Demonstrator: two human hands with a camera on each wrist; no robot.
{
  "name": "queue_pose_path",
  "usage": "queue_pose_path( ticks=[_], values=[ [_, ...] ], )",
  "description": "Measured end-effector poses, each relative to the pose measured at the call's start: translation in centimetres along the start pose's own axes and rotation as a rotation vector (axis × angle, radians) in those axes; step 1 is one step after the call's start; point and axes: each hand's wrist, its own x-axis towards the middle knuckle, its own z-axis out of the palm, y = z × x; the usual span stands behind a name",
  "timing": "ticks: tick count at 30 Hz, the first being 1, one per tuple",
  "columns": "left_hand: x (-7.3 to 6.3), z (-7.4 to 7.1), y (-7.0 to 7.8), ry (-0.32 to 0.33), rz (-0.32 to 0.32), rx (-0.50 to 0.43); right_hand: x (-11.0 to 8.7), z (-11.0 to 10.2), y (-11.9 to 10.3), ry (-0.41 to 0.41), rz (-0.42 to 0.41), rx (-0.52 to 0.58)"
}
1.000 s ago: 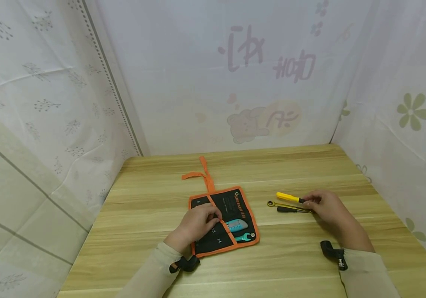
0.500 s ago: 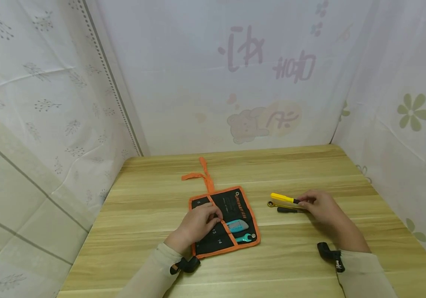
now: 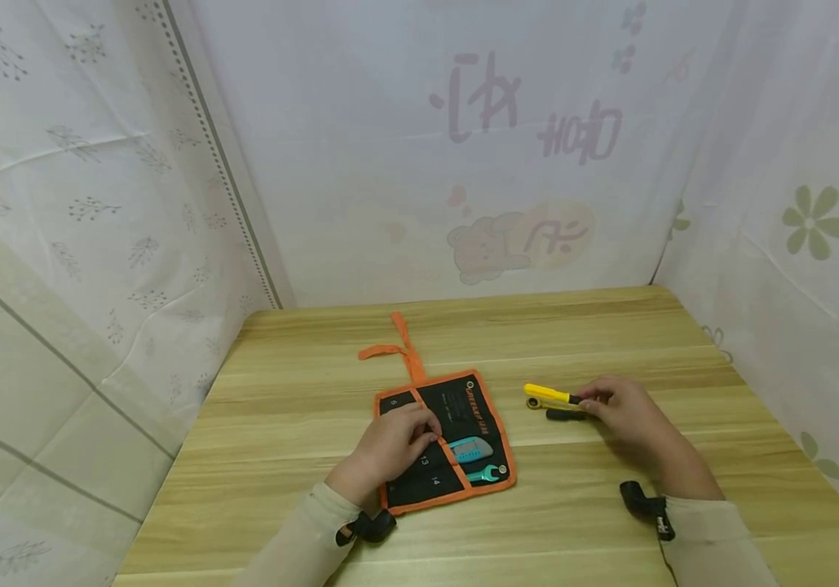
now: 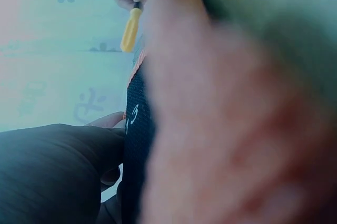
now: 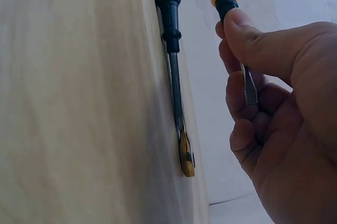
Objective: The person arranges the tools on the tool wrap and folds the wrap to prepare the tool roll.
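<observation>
A black tool roll with orange trim lies open on the table; my left hand pinches its orange pocket edge. In that pocket sit a teal utility knife and a green open-end wrench, their lower parts hidden. My right hand holds a yellow-handled flat-head screwdriver above the table, handle pointing left. In the right wrist view, thumb and fingers pinch its black collar, the flat tip showing in front of the fingers. Below lie a black-handled screwdriver and a gold ratchet wrench, partly covered by the hand.
Orange tie straps stretch from the roll toward the back of the wooden table. Printed white cloth hangs behind the table and at both sides. A black camera mount sits on each wrist.
My right hand has moved a little left with the yellow screwdriver, now over the ratchet wrench. My left hand keeps its pinch on the pocket edge; the roll has shifted slightly.
</observation>
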Motion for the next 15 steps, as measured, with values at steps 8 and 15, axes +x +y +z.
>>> queue_pose_path(
  ticks=[8, 15],
  values=[
    [-0.1, 0.2, 0.4, 0.012, 0.028, -0.013, 0.0, 0.3, -1.5, -0.012, -0.065, -0.012],
    [-0.2, 0.4, 0.6, 0.013, 0.02, -0.015, 0.2, 0.8, -2.2, -0.019, -0.097, -0.014]
  ],
)
